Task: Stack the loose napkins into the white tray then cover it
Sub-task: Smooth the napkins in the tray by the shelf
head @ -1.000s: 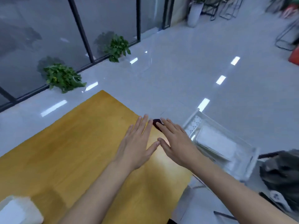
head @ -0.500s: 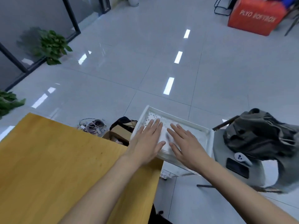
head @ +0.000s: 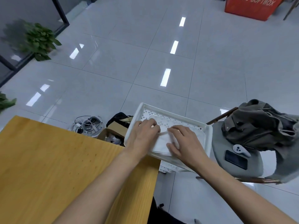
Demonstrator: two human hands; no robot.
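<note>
Half a second ago both hands lay flat on the napkins (head: 161,145) in the white tray (head: 209,136) at the table (head: 48,159) corner; now the left hand (head: 142,136) and right hand (head: 187,143) have curled fingers, gripping the napkins between them.

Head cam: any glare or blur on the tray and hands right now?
Head view: light reflections streak the glossy floor, none on the white tray; left hand and right hand reasonably sharp; napkins low-contrast, white on white; plant at the left edge is smeared.
</note>
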